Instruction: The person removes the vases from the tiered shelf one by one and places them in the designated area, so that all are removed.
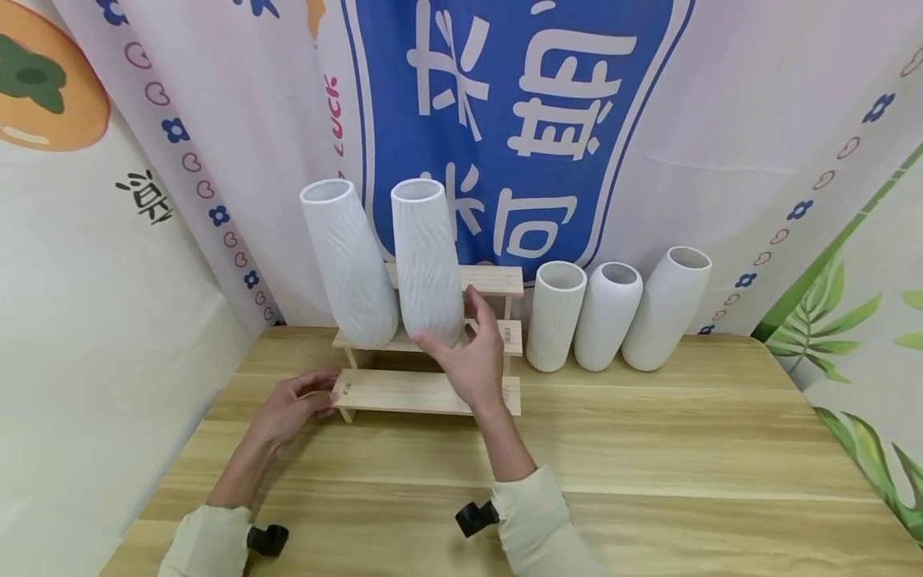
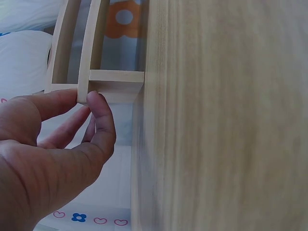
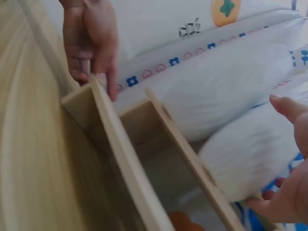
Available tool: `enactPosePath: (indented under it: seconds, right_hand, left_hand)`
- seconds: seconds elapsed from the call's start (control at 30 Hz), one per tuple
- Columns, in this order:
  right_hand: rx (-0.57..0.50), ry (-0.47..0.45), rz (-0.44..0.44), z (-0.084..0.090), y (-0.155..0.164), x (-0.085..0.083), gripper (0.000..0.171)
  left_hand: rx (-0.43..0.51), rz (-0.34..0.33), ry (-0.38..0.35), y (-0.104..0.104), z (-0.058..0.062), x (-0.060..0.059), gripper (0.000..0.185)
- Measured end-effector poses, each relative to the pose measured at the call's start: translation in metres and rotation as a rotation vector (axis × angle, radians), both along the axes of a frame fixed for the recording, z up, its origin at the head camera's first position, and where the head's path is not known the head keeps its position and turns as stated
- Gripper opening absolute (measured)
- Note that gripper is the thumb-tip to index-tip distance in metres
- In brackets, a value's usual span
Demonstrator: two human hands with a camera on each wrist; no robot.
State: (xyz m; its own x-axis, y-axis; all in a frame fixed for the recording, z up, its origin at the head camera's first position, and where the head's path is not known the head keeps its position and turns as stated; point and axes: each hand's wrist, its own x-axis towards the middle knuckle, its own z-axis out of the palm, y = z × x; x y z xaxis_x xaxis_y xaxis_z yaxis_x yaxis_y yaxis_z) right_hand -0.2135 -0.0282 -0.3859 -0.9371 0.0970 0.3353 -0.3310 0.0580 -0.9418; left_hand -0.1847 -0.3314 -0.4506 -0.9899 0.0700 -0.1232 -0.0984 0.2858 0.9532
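Steadying a tall ribbed white vase (image 1: 427, 260) on the middle step of a small wooden stepped rack (image 1: 433, 390) sitting on the counter (image 1: 649, 449). Right hand (image 1: 472, 361) is at the vase base, palm and fingers cupped loosely round its lower front; right wrist view shows thumb and fingertips either side of the white body, so I read it as a light hold, not a firm clamp. Vase long axis runs near vertical, leaning slightly left at the mouth, base down on the step; it lies straight ahead of and above that grip, away from the body. Second tall vase (image 1: 349, 260) stands just left of it on the same step, leaning the same way, sides near or touching at the bottom, can't tell which. Left hand (image 1: 292, 409) is at the left end of the lowest step: left wrist view shows thumb and index fingertip (image 2: 98, 103) pinching the plank's corner edge, other fingers loosely curled. So the left grip braces the rack and the right one is much nearer the vase. Key relation, as I judge it: vase base sits directly in front of the right palm, so any shift acts low on a tall body, tip risk toward the neighbour. Three shorter white vases (image 1: 609, 312) stand in a row on the counter to the right of the rack, against the printed backdrop cloth (image 1: 757, 120), well apart from both hands.
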Motion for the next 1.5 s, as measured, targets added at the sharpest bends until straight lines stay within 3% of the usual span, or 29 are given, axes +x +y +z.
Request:
enactPosePath:
  seconds: [0.23,0.6,1.07,1.5]
  right_hand:
    - [0.023,0.036,-0.077,-0.009,-0.019,-0.005,0.111]
    - [0.065,0.006,-0.034,-0.010,-0.007,-0.020,0.101]
    - [0.179,0.022,-0.118,-0.003,0.006,-0.014,0.105]
    - [0.241,0.003,-0.098,0.000,0.038,-0.005,0.104]
  left_hand:
    - [0.003,0.000,-0.010,0.001,-0.002,-0.001,0.060]
    - [0.003,0.003,0.000,0.006,-0.002,-0.004,0.059]
    - [-0.006,0.012,0.005,0.002,-0.001,-0.002,0.058]
    - [-0.020,0.021,0.012,0.001,-0.002,-0.001,0.058]
